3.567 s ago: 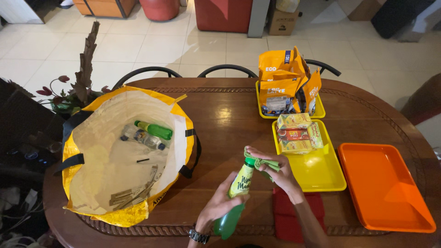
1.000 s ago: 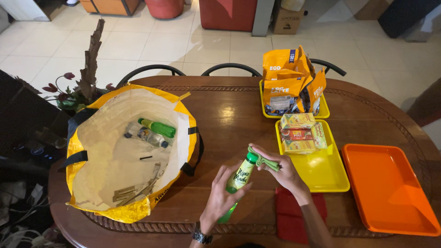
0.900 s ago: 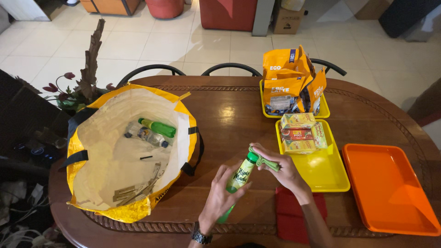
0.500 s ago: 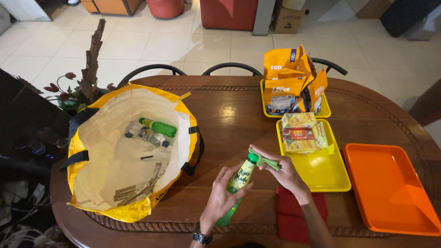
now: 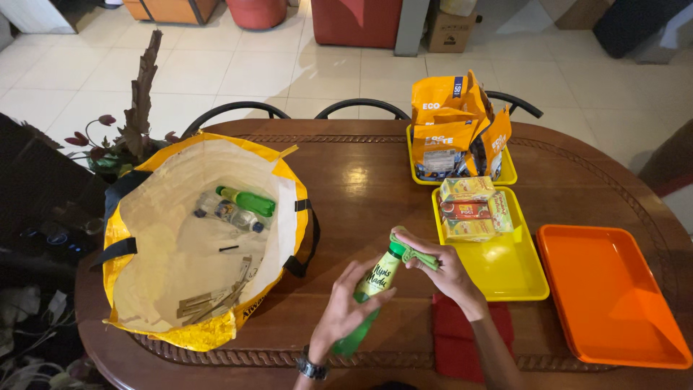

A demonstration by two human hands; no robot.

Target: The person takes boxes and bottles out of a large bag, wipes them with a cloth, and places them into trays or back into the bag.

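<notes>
Orange pouches (image 5: 453, 126); yellow-red boxes (image 5: 473, 209) on trays.

open tabletop (image 5: 361, 180) mid-table | left blocked: yellow bag (image 5: 206, 238) | right blocked: yellow tray (image 5: 498, 263), orange tray (image 5: 613, 296)

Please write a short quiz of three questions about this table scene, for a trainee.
1. True or false: the left hand holds the green bottle.
2. What does the right hand press on the bottle's top? A) green cloth B) spoon C) sponge
3. Fill in: the bag still contains ___ bottles.

Key: 1 true. 2 A, the green cloth. 3 two.
</notes>
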